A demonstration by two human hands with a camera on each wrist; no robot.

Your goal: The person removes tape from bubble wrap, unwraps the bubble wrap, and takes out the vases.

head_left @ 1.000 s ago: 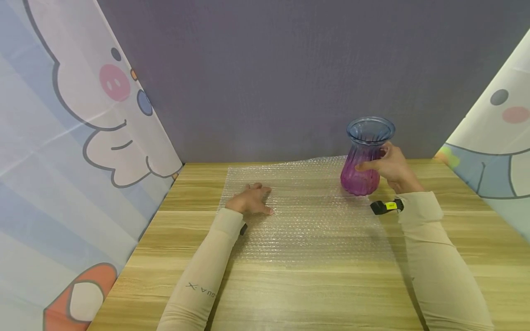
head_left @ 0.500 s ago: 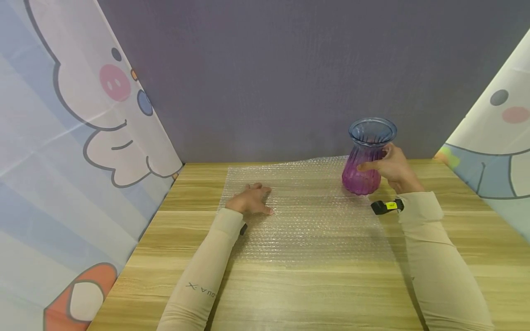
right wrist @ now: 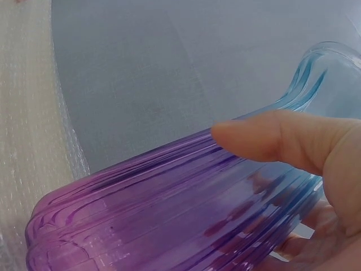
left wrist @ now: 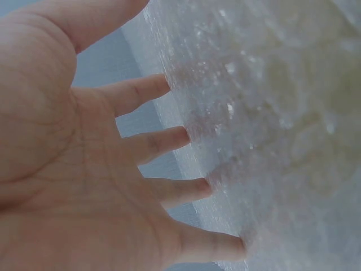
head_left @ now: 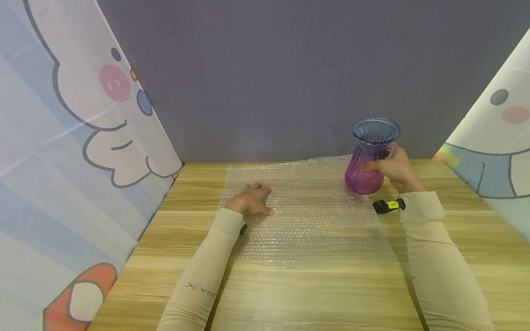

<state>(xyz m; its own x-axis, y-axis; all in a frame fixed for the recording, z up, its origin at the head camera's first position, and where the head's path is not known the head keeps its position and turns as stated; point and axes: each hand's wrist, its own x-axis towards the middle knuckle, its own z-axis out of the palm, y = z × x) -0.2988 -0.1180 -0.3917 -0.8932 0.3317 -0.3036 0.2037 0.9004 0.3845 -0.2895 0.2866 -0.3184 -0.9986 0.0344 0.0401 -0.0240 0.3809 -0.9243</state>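
My right hand (head_left: 397, 168) grips a ribbed glass vase (head_left: 364, 172), blue at its flared rim and purple-pink at the base. The thumb lies along the near side, and in the right wrist view the fingers show through the glass (right wrist: 141, 214) behind it. The vase leans slightly to the right over the right back part of a bubble wrap sheet (head_left: 306, 220). On the left part of that sheet rests my left hand (head_left: 250, 201), fingers spread. In the left wrist view its fingertips (left wrist: 179, 134) touch the bubble wrap (left wrist: 271, 124).
The bubble wrap lies flat on a wood-grain table (head_left: 298, 299), its back edge near a grey wall panel (head_left: 265, 82). Cartoon-printed curtains hang at the left (head_left: 74, 161) and right. Each wrist wears a black strap, the right one (head_left: 388, 206) with a yellow label.
The vase has shifted a little to the right and tilted slightly that way, with my right hand moving along with it. My left hand has stayed in place.
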